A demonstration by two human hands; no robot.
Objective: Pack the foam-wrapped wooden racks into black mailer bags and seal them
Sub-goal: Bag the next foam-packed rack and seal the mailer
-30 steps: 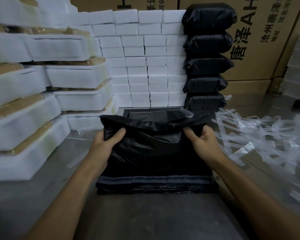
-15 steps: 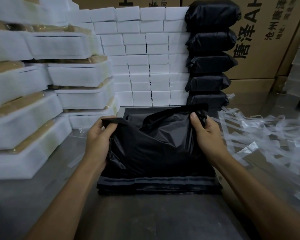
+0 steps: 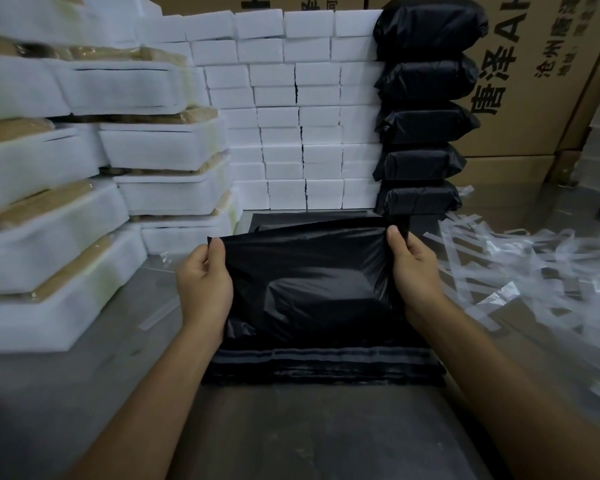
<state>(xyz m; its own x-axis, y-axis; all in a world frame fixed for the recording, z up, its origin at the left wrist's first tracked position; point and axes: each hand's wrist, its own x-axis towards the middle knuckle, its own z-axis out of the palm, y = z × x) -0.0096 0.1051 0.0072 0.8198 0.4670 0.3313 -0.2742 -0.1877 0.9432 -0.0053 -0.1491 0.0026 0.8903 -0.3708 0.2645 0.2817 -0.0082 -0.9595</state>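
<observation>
A filled black mailer bag stands in front of me on a flat pile of empty black mailers. My left hand grips its upper left corner and my right hand grips its upper right corner, pulling the top edge taut. The bag's contents are hidden inside. Foam-wrapped wooden racks are stacked at the left, with brown wood showing between the white foam. Sealed black parcels are piled in a column at the back right.
A wall of white foam blocks stands behind the bag. Cardboard cartons with printed characters fill the background. Several clear peeled strips litter the table at the right. The grey tabletop lies near me.
Both hands have shifted from the bag's open mouth up to its top corners, and the loose, crumpled top edge is now stretched flat and closed between them.
</observation>
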